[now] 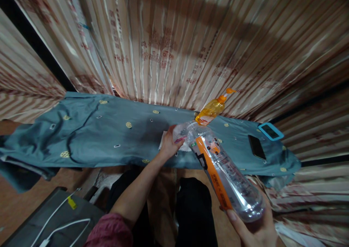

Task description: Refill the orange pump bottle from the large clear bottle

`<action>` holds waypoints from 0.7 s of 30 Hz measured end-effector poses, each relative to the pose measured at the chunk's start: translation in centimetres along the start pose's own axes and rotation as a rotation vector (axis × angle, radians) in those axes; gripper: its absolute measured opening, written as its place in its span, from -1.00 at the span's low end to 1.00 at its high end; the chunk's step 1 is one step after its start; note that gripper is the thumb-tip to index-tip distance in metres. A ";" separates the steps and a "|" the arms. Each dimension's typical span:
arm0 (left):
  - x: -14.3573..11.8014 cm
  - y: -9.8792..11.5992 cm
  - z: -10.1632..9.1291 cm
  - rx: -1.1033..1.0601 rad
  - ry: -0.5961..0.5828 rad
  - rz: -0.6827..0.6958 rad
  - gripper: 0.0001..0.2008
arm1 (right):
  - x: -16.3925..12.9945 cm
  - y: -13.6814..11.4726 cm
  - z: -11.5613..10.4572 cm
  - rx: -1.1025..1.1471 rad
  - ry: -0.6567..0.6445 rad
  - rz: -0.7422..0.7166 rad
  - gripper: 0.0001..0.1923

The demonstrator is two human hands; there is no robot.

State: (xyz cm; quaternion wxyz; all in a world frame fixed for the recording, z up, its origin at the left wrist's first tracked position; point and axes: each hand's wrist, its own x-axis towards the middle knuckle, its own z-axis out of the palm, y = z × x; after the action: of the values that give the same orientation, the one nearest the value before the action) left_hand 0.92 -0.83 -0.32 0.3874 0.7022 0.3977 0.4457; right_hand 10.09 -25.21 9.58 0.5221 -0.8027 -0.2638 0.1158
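My right hand (pixel 257 227) grips the base of a large clear plastic bottle (pixel 234 178) with an orange label. The bottle is tilted, its neck end pointing away from me to the upper left. My left hand (pixel 169 144) is closed around a small clear plastic container (pixel 183 130), whose exact kind I cannot make out. The bottle's neck end meets or overlaps this container, and I cannot tell whether they touch. Under my left hand lies a white tissue (pixel 163 140). Just behind stands a pump bottle (pixel 209 111) of yellow-orange liquid with an orange pump head.
A teal patterned cloth (pixel 89 134) covers the narrow table. On its right part lie a black phone (pixel 256 147) and a blue-framed device (pixel 271 131). Pleated curtains (pixel 163 50) hang close behind. At lower left, white cables (pixel 68 223) rest on a dark grey surface.
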 end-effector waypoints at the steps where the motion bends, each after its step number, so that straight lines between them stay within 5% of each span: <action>1: 0.0 0.0 0.0 -0.004 0.001 0.005 -0.45 | 0.0 -0.1 0.0 0.002 0.006 0.003 -0.05; 21: -0.1 -0.3 0.0 -0.021 0.005 -0.001 -0.46 | 0.3 1.8 0.0 -0.028 0.017 -0.134 -0.13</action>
State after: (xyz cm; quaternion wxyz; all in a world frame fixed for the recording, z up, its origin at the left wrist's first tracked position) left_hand 0.87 -0.80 -0.64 0.3940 0.6969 0.3946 0.4511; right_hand 10.86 -25.62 7.95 0.5198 -0.7914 -0.3140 0.0699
